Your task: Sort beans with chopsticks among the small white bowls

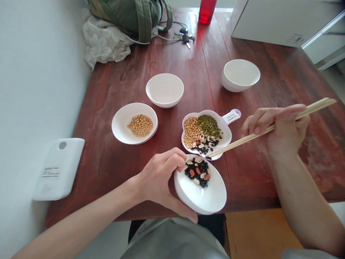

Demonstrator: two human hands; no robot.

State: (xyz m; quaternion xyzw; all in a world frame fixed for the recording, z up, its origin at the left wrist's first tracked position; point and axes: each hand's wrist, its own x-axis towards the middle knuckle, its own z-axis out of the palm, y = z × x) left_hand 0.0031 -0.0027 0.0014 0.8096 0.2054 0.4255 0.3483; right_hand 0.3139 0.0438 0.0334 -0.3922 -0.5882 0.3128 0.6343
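While the left hand [159, 180] grips the tilted white bowl [205, 196] of dark beans at the table edge, the right hand [280, 131] pinches wooden chopsticks [269, 128]. Their long axis slants down-left, tips at the flower-shaped sorting dish [206, 133], just beyond the bowl and nearer the left hand.

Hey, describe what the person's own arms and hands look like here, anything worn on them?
Both arms are bare from the forearms down: no sleeves, gloves, watch, bracelets or rings show on the left hand or the right hand. The fingers are slim with short, unpainted nails. The only clothing visible is grey fabric at the bottom edge of the picture.
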